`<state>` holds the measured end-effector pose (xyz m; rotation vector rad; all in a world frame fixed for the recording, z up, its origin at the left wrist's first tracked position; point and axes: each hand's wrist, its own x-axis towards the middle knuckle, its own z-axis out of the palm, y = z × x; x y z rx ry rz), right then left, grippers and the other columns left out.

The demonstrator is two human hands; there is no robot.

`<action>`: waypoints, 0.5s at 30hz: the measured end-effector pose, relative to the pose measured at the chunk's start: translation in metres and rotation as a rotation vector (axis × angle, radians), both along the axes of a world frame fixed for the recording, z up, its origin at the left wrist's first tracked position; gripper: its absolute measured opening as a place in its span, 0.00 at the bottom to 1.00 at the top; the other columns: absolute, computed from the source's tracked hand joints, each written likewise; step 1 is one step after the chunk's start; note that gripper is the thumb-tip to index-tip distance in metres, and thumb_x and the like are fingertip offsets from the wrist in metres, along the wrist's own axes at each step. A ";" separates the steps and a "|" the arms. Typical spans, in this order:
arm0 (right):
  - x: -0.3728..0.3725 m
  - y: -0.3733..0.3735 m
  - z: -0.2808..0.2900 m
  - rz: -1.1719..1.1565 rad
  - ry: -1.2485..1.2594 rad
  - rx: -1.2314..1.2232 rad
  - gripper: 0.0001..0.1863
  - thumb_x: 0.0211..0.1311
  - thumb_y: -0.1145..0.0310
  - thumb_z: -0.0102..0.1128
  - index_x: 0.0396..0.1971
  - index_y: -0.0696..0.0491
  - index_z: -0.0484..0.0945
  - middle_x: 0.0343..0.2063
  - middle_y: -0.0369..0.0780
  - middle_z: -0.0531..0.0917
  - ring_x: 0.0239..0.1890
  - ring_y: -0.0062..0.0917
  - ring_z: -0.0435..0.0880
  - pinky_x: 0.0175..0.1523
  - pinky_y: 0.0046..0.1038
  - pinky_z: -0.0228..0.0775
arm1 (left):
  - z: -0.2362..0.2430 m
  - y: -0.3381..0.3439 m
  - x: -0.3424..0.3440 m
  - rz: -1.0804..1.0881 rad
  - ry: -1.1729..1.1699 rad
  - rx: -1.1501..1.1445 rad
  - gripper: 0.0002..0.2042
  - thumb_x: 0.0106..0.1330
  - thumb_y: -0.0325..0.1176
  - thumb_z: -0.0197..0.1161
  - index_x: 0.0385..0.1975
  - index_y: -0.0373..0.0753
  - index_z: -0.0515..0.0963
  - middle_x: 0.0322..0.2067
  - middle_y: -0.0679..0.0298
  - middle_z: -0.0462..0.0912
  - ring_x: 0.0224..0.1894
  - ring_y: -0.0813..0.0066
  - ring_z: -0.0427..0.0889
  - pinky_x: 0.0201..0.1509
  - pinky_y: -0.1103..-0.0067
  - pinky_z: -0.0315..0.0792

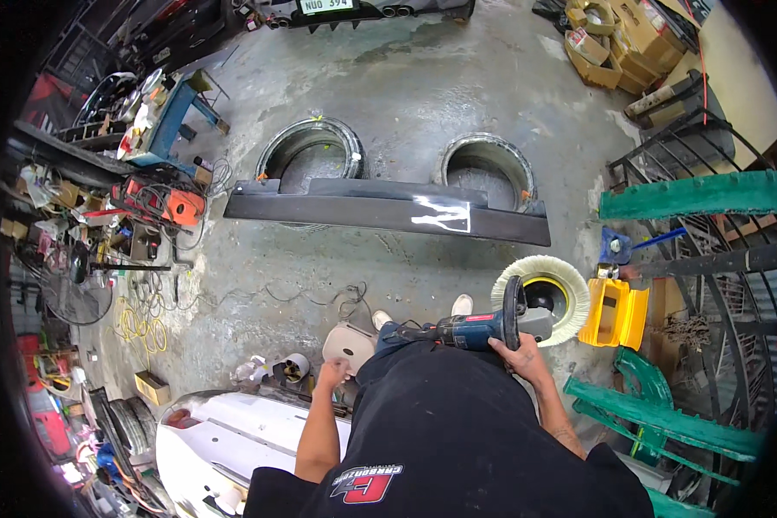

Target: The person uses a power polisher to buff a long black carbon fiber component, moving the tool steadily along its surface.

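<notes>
A blue polisher (479, 329) with a black loop handle lies across the front of my body. My right hand (518, 356) grips it near that handle. Its large round white wool pad (570, 298) faces up on the right, with a yellow and black centre. On the left, my left hand (333, 373) is closed at the near edge of a beige stool (349, 342) with a small hole in its seat. Farther ahead a long black car panel (363, 211) rests across two tyres (354, 142); white streaks mark its right half.
A white car part (242, 432) lies at lower left. Cables (319, 298) cross the floor before my shoes. To the right stand a yellow plastic holder (613, 315) and green moulded pieces (691, 197) on a black rack. A blue bench (168, 121) stands far left.
</notes>
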<state>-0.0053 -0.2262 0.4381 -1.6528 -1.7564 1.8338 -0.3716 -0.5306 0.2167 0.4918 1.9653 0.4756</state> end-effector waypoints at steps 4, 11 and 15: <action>0.015 -0.004 -0.007 -0.084 0.012 -0.122 0.19 0.58 0.56 0.67 0.22 0.57 0.75 0.12 0.34 0.73 0.13 0.18 0.71 0.19 0.24 0.61 | 0.014 0.009 -0.029 0.082 0.021 0.028 0.17 0.66 0.39 0.57 0.40 0.28 0.80 0.30 0.55 0.85 0.22 0.73 0.83 0.24 0.76 0.77; 0.041 0.006 -0.013 -0.203 0.067 -0.164 0.17 0.59 0.61 0.67 0.21 0.56 0.73 0.11 0.33 0.72 0.11 0.17 0.69 0.17 0.23 0.60 | 0.018 0.049 0.000 -0.021 0.062 0.090 0.11 0.66 0.34 0.55 0.36 0.32 0.80 0.29 0.56 0.86 0.22 0.71 0.84 0.27 0.76 0.78; 0.049 0.017 -0.012 -0.191 0.086 -0.170 0.17 0.59 0.61 0.67 0.20 0.56 0.73 0.11 0.33 0.71 0.11 0.17 0.68 0.17 0.22 0.59 | 0.010 0.058 0.040 -0.025 -0.002 0.055 0.11 0.65 0.33 0.57 0.36 0.32 0.80 0.30 0.55 0.86 0.28 0.69 0.86 0.33 0.74 0.78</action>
